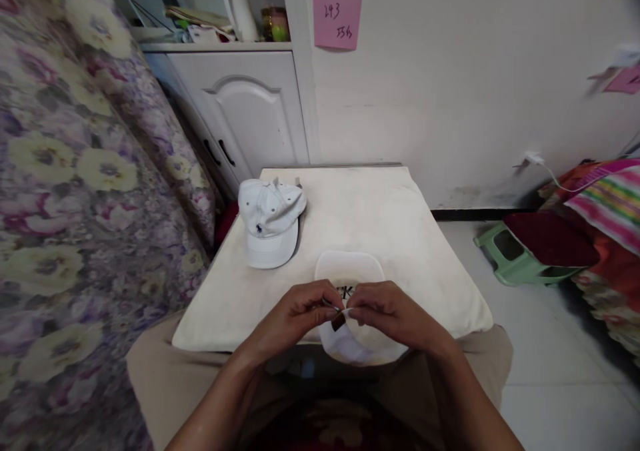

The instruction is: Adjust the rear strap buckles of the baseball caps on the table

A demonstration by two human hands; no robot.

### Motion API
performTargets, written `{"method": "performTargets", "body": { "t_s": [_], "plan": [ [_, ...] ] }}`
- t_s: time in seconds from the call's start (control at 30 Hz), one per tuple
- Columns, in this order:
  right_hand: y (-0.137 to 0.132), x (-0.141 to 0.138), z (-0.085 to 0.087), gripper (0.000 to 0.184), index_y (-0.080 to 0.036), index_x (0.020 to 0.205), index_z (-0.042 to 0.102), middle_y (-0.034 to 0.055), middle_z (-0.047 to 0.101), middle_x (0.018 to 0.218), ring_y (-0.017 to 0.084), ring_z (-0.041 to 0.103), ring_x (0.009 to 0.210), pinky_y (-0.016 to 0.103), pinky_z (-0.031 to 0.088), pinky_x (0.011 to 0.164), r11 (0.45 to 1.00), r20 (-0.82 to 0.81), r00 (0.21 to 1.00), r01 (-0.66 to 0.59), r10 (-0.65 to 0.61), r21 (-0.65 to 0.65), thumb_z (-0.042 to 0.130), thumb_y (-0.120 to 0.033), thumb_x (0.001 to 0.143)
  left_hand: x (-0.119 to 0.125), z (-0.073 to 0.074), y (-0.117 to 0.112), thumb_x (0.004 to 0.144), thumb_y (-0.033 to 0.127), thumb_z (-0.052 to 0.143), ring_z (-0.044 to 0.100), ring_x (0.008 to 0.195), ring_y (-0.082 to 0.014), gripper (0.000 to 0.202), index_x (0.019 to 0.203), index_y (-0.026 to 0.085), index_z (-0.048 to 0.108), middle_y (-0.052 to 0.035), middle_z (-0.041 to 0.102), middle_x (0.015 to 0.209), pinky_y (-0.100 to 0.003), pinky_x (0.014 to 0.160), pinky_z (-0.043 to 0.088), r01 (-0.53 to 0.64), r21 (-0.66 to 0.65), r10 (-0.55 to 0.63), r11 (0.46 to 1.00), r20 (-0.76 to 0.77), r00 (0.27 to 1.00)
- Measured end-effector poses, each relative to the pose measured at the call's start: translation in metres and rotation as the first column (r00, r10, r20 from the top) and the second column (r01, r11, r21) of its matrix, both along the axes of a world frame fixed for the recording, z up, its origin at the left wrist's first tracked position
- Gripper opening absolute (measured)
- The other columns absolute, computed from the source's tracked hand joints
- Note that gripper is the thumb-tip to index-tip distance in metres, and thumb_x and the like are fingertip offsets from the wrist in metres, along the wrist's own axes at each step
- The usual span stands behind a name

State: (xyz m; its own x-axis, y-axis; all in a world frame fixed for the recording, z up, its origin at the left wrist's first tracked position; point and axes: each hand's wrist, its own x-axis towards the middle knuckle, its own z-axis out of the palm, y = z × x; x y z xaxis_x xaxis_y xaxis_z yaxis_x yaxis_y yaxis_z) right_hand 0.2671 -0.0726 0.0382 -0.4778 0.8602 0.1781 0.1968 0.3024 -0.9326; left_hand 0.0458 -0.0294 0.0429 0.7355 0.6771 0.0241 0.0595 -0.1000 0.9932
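At the near edge of the table lies a white cap (350,264) with dark letters on its front, its brim towards the wall and its opening towards me. Over it, my left hand (313,307) pinches a strap whose small brown piece (338,322) hangs below the fingertips. My right hand (383,311) is closed with thumb and forefinger on a thin pale end, close against the left fingertips. The exact join between the fingers is too small to make out. A light grey-blue cap (273,221) with a small dark emblem rests to the left, touched by neither hand.
A cream cloth covers the table (370,197). A floral curtain (100,171) hangs at left beside a white cabinet (250,111) bearing a white jug (240,11). A pink note (338,11) is on the wall. At right stands a green stool (520,264).
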Motion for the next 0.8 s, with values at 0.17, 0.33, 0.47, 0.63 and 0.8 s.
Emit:
{"method": "performTargets", "body": {
  "t_s": [0.17, 0.33, 0.47, 0.63, 0.8],
  "plan": [
    [0.0042, 0.0031, -0.0016, 0.025, -0.018, 0.088, 0.071, -0.0001, 0.062, 0.076, 0.013, 0.055, 0.071, 0.024, 0.043, 0.065, 0.996, -0.032, 0.998, -0.054, 0.051, -0.069, 0.058, -0.038, 0.096, 0.0007, -0.0006, 0.0006, 0.091, 0.028, 0.063, 0.057, 0.079, -0.0158, 0.014, 0.090, 0.015, 0.069, -0.0034, 0.063, 0.084, -0.027, 0.073, 0.044, -0.006, -0.019, 0.005, 1.000, -0.043, 0.999],
    [0.0057, 0.0013, -0.0065, 0.026, -0.018, 0.089, 0.072, 0.0004, 0.063, 0.076, 0.013, 0.056, 0.069, 0.024, 0.046, 0.063, 0.992, -0.039, 0.998, -0.051, 0.047, -0.119, 0.058, -0.040, 0.095, 0.0026, -0.0006, 0.0001, 0.091, 0.028, 0.063, 0.056, 0.078, -0.0151, 0.014, 0.090, 0.015, 0.068, -0.0027, 0.064, 0.082, -0.025, 0.071, 0.043, -0.007, -0.082, 0.005, 0.997, -0.021, 1.000],
    [0.0047, 0.0000, -0.0075, 0.018, -0.019, 0.091, 0.069, 0.0009, 0.066, 0.079, 0.014, 0.059, 0.071, 0.025, 0.046, 0.064, 0.993, -0.032, 0.999, 0.012, -0.016, -0.120, 0.060, -0.034, 0.093, 0.0022, -0.0014, 0.0000, 0.090, 0.028, 0.064, 0.057, 0.077, -0.0157, 0.014, 0.089, 0.014, 0.067, -0.0031, 0.065, 0.080, -0.026, 0.071, 0.043, -0.023, -0.142, 0.025, 0.990, 0.007, 1.000],
    [0.0020, 0.0044, -0.0049, 0.007, -0.019, 0.087, 0.063, -0.0002, 0.065, 0.080, 0.014, 0.057, 0.073, 0.025, 0.043, 0.064, 0.997, 0.048, 0.997, 0.059, -0.056, -0.054, 0.059, -0.024, 0.091, -0.0001, -0.0009, 0.0000, 0.090, 0.029, 0.064, 0.055, 0.075, -0.0150, 0.015, 0.088, 0.014, 0.066, -0.0021, 0.063, 0.077, -0.026, 0.069, 0.043, -0.016, -0.168, 0.017, 0.986, 0.003, 1.000],
    [0.0022, -0.0005, -0.0038, 0.016, -0.018, 0.081, 0.064, -0.0010, 0.063, 0.073, 0.014, 0.056, 0.070, 0.025, 0.042, 0.065, 0.998, 0.019, 1.000, 0.012, -0.011, -0.060, 0.057, -0.027, 0.093, 0.0023, 0.0010, -0.0012, 0.089, 0.030, 0.064, 0.054, 0.075, -0.0145, 0.015, 0.087, 0.015, 0.065, -0.0015, 0.062, 0.078, -0.025, 0.068, 0.042, -0.013, -0.169, 0.010, 0.986, -0.022, 1.000]
  ]
}}
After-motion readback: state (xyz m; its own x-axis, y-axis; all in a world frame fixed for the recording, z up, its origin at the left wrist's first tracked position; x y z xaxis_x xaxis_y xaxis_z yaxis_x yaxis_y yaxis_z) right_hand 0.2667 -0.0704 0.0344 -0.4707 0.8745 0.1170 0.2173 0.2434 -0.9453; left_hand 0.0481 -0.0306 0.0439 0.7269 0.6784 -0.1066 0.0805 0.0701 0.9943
